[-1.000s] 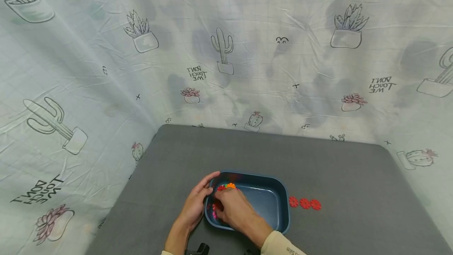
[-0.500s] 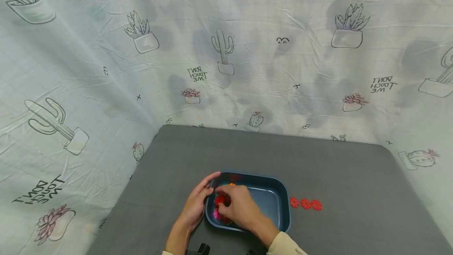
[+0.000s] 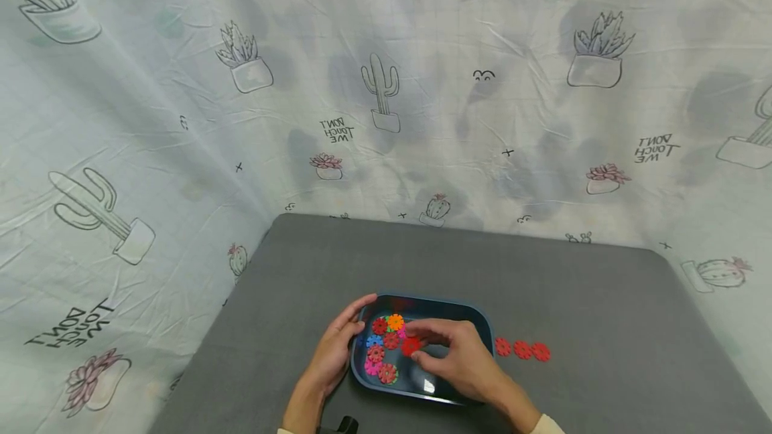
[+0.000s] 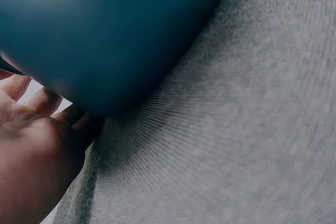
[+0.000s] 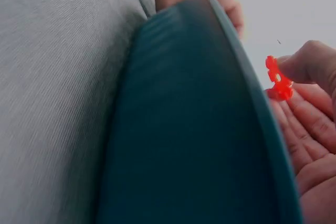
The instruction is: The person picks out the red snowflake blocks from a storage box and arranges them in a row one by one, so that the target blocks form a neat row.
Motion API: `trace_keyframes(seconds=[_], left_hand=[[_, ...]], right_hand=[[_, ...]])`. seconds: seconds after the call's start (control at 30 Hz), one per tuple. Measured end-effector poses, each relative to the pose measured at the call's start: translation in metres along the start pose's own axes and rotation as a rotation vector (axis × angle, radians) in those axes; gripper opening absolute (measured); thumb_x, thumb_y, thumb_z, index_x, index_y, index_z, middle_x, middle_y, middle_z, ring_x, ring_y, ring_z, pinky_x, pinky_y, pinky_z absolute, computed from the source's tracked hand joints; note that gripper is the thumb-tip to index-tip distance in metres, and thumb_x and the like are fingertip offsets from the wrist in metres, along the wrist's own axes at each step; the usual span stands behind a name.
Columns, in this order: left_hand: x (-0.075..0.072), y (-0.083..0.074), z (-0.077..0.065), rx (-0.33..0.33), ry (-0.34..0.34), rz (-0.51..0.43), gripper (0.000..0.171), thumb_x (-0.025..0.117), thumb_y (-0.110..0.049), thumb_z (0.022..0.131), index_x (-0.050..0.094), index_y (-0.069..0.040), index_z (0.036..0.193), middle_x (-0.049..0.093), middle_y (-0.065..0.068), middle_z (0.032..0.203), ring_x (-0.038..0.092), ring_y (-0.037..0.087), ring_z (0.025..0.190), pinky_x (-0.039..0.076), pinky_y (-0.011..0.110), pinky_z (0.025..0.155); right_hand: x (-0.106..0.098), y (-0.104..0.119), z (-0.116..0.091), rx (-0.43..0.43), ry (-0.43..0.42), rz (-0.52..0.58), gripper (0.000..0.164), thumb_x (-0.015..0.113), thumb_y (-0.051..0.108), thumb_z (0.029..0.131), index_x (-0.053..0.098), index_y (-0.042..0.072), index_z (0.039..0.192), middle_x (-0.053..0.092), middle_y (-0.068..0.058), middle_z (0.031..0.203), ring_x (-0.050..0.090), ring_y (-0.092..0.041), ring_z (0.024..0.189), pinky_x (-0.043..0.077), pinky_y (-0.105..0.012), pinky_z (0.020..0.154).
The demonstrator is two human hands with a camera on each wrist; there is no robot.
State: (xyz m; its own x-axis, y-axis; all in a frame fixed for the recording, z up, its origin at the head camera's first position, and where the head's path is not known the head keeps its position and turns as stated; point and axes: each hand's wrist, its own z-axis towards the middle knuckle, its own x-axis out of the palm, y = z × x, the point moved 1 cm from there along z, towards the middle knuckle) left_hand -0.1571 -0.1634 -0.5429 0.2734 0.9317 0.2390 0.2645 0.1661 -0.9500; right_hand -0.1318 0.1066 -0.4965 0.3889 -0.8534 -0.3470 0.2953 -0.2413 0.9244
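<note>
With right hand [image 3: 463, 355] at lower centre of frame, pinching a red, notched plastic disc [image 3: 411, 345], presumably light, stiff, slick, best taken by its rim.

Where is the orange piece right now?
Head view: the orange piece is in the blue tray, toward its far left corner, just right of a dark red piece.

Cactus-print cloth [image 3: 434, 86] behind gray tabletop [image 3: 603, 307]
</note>
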Motion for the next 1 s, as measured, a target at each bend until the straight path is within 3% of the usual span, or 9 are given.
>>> trace_keyframes(seconds=[0.17,0.33,0.57,0.8,1.0], left_hand=[[0.000,0.001,0.000,-0.006,-0.005,0.006,0.055,0.035,-0.006,0.113,0.048,-0.016,0.166,0.034,0.009,0.178,0.045,0.036,0.156,0.051,0.035,0.115],[0.000,0.002,0.000,-0.007,-0.010,0.018,0.055,0.036,-0.007,0.113,0.049,-0.018,0.165,0.034,0.008,0.178,0.043,0.035,0.158,0.050,0.035,0.117],[-0.001,0.001,-0.001,-0.001,-0.009,0.015,0.055,0.036,-0.007,0.114,0.049,-0.018,0.166,0.035,0.008,0.178,0.047,0.035,0.154,0.052,0.034,0.114],[0.000,0.001,-0.001,-0.002,-0.018,0.029,0.055,0.036,-0.008,0.113,0.050,-0.019,0.165,0.036,0.007,0.177,0.047,0.035,0.154,0.052,0.034,0.115],[-0.001,0.001,0.000,-0.001,-0.015,0.031,0.054,0.036,-0.008,0.113,0.050,-0.018,0.165,0.035,0.006,0.178,0.044,0.035,0.157,0.050,0.036,0.118]], right_hand=[[-0.031,-0.005,-0.030,-0.043,-0.027,0.071,0.038,0.083,0.012,0.098,0.075,0.008,0.135,0.078,-0.021,0.127,0.078,-0.014,0.110,0.064,-0.042,0.094],[-0.063,-0.010,-0.061,-0.065,-0.070,0.064,0.039,0.081,0.001,0.096,0.073,-0.002,0.134,0.079,-0.019,0.125,0.079,-0.012,0.108,0.065,-0.031,0.091],[-0.098,-0.021,-0.103,0.116,-0.258,-0.047,0.043,0.084,0.000,0.092,0.073,-0.005,0.133,0.081,0.001,0.124,0.079,-0.007,0.103,0.064,-0.023,0.084],[-0.127,-0.033,-0.141,0.246,-0.437,-0.161,0.046,0.083,0.000,0.093,0.070,-0.010,0.136,0.078,0.022,0.120,0.078,0.000,0.101,0.064,-0.024,0.079],[-0.144,-0.042,-0.162,0.280,-0.509,-0.225,0.049,0.083,-0.002,0.093,0.067,-0.012,0.138,0.077,0.027,0.119,0.078,0.003,0.099,0.062,-0.020,0.078]])
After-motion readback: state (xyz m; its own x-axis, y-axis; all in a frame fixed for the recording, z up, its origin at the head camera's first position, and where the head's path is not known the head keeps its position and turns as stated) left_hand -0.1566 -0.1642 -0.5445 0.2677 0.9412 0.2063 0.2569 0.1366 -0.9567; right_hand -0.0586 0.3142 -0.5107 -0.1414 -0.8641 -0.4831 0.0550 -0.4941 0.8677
